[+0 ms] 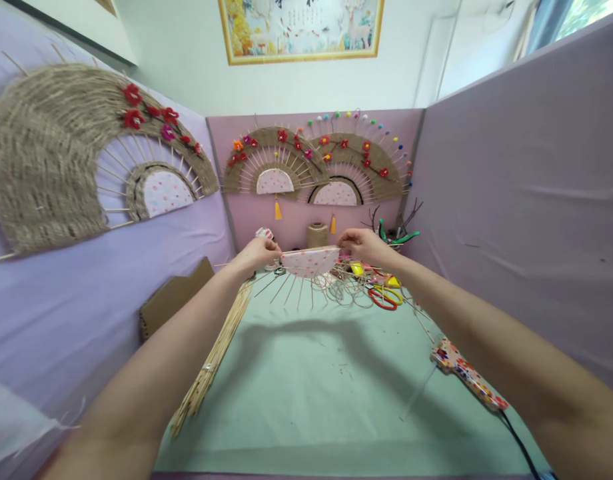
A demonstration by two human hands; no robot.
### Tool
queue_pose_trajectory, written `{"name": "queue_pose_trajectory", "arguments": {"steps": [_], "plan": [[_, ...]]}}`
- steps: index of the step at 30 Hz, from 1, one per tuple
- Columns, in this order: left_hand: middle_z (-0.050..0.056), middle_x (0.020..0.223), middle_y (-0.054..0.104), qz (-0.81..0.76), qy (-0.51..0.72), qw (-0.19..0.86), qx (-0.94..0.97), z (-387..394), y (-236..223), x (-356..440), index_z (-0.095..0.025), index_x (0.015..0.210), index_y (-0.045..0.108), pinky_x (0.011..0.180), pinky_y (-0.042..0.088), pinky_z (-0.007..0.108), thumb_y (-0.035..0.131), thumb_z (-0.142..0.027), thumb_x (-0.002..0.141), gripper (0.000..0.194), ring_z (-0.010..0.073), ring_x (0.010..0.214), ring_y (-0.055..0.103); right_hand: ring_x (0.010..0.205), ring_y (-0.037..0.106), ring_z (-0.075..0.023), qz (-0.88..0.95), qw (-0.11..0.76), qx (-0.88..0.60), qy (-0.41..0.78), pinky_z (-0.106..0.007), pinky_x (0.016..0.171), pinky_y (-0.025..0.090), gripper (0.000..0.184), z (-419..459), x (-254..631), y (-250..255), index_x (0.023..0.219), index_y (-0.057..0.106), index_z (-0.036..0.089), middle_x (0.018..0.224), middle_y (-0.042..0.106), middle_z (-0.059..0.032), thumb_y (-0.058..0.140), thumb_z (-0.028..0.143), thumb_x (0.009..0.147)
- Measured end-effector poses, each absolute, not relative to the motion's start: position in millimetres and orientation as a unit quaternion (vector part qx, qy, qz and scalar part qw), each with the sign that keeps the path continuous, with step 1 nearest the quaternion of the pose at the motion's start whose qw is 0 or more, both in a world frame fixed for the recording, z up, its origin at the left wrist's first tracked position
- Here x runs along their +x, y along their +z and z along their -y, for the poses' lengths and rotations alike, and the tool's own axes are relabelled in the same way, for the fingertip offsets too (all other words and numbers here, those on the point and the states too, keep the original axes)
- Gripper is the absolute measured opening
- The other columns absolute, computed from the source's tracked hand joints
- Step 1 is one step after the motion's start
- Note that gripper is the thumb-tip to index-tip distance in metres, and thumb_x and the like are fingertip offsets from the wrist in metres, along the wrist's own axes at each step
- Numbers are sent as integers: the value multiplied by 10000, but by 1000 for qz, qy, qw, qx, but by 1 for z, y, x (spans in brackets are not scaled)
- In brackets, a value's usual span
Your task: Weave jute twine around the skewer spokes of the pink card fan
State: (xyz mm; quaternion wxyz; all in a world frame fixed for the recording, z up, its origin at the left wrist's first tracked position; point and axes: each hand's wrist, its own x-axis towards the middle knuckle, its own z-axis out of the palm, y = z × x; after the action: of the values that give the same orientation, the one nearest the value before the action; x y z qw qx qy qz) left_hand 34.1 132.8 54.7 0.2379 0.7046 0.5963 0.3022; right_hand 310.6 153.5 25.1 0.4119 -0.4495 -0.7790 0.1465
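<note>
Holding up a white half-circle with pink spots [310, 262], two hands keep it in the air over the far middle of the table [306, 400]. The fingers of the left hand [259, 255] pinch its left end, and the fingers of the right hand [369, 247] look pinched on its right end. Thin sticks [300, 293] poke out from it toward the near side. If the hands push toward each other, the half-circle might bend. If one pinch slips, that end could drop, and a stick might snap or come loose. Loops of string [349, 292] lie close by, so a stick tip could get caught in them. The right arm reaches over near a flowery tool [469, 377], maybe a glue gun; if it is hot, which I cannot tell, it could burn the skin. Now the counting: one half-circle in the hands, one flowery tool on the right, one bundle of sticks [219, 353] on the left, one roll of string [317, 237] at the far side, and one green-handled cutter [406, 238] far right. Three big fans are up: one on the left wall [41, 153], two on the far wall [354, 150], with two yellow tassels [278, 211] below. The sticks are too many and thin to count surely.
</note>
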Motion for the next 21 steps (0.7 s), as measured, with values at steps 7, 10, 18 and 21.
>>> {"name": "queue_pose_trajectory", "arguments": {"steps": [7,10,18,21], "plan": [[4,593,584,-590,307,216,715,-142,49,31,-160,605,616,536,388,238,595,-199,658,69,134,594,549,711,586,-156,823,374,-419,87,-260,660,436,131,-141,315,29,815,661,172,794,685,-26,625,276,743],[11,624,601,-582,313,205,721,-144,47,31,-161,634,618,546,398,243,594,-204,657,54,138,599,562,755,589,-172,834,361,-415,39,-274,698,426,120,-141,316,29,822,660,181,808,686,-31,654,236,716],[-20,627,595,-574,349,203,713,-142,42,31,-183,823,572,514,357,222,595,-182,719,107,119,537,548,835,579,-204,831,335,-441,-44,-319,777,354,97,-147,313,26,812,656,208,889,714,-32,593,158,758],[-42,602,577,-564,364,200,714,-144,39,29,-196,907,547,500,332,216,597,-171,728,188,114,510,530,855,575,-210,832,328,-444,-49,-322,778,335,114,-147,313,26,814,655,207,898,715,-33,571,147,766]]}}
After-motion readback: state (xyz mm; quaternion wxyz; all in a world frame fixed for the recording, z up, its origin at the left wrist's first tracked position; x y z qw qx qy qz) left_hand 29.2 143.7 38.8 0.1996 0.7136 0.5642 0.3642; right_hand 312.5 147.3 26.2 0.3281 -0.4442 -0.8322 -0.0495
